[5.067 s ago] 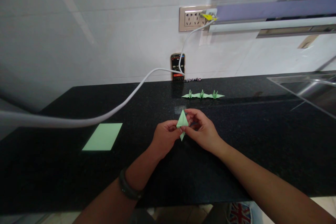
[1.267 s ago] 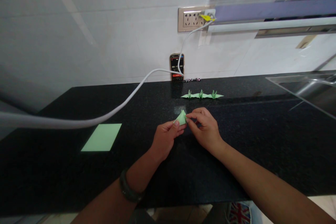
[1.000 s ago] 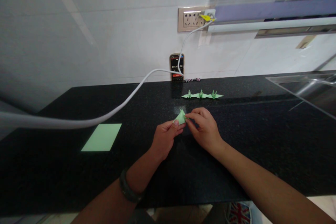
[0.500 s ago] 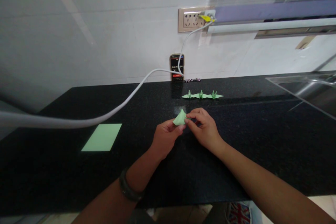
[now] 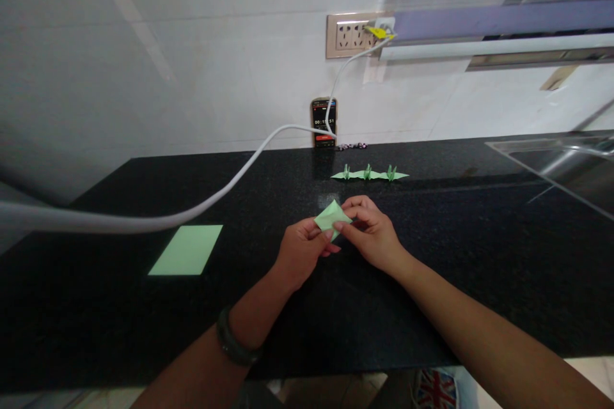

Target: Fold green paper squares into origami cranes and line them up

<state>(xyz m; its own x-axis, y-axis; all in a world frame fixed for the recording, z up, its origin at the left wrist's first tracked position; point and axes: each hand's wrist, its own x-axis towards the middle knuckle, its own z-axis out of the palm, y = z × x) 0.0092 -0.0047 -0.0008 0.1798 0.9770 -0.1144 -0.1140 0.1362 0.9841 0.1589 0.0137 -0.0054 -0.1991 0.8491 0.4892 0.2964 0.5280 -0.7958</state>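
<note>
Folded light-green paper [image 5: 330, 212], roughly diamond-shaped, held over black counter [image 5: 480, 236].

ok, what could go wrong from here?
1. The folded paper is pinched between the left hand and right hand; uneven pressure might crease it off-line.
2. The three paper birds sit just beyond the hands; a forward reach could knock them.
3. The white cable passes in front of the phone; a tug might tip the phone.

A thick, rounded dark bangle [image 5: 232, 343] rings the person's left forearm [image 5: 259, 314] toward seven o'clock; both forearms are sleeveless.
</note>
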